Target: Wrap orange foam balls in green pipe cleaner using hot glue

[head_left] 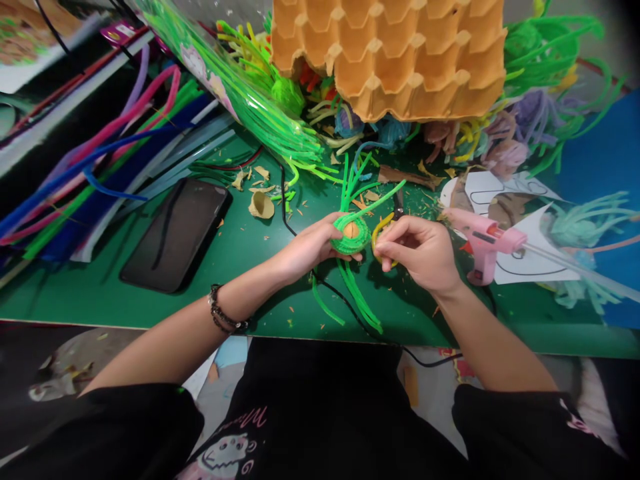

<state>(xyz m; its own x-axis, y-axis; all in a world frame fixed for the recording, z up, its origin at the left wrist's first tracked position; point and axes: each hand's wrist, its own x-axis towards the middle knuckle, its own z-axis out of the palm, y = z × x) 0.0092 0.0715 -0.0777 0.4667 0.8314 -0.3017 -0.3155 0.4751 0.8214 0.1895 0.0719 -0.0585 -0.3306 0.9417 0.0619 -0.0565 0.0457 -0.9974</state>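
Note:
My left hand (320,243) is closed around a small round piece wound with green pipe cleaner (359,241), which has a tan, cardboard-like centre. Loose green stems stick out above it and hang below it, and one end points up to the right. Just to the right, the fingers of my right hand (417,250) are pinched together; whatever sits between them is hidden. Partly under those fingers is a yellow-handled cutting tool (381,230) with a dark metal head, perhaps pliers or scissors; whether I grip it, I cannot tell.
A pink glue gun (487,240) lies right over white paper cutouts. A dark phone (175,233) rests at left beside bundled pipe cleaners (110,133). An egg carton (400,60) covers colourful pipe-cleaner pieces at the back. A black cord (345,303) crosses the green table among cardboard scraps (261,205).

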